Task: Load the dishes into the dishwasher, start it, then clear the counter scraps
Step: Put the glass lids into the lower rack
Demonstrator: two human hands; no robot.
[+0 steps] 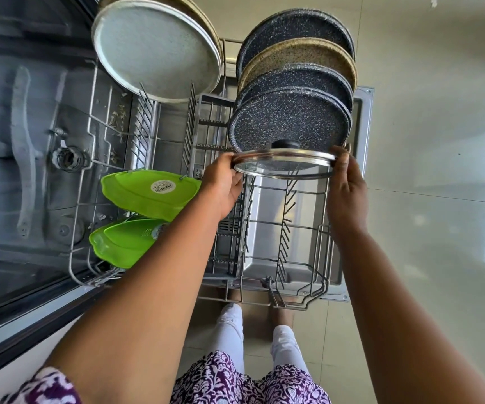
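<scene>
Both hands hold a glass pot lid (283, 167) with a steel rim and black knob, level above the pulled-out lower rack (320, 275) of the dishwasher. My left hand (223, 182) grips the lid's left edge and my right hand (346, 182) grips its right edge. Just behind the lid, several dark speckled plates (291, 121) and one beige speckled plate (299, 58) stand upright in the rack. A large grey speckled plate (156, 51) stands at the back left. Two green plastic dishes (148, 193) (124, 240) lean in the rack's left side.
The open dishwasher tub (31, 141) with its spray arm lies to the left. The open door (363, 112) lies under the rack. The rack's front right tines hold nothing. Beige tiled floor (439, 141) spreads to the right; my feet stand at the rack's front edge.
</scene>
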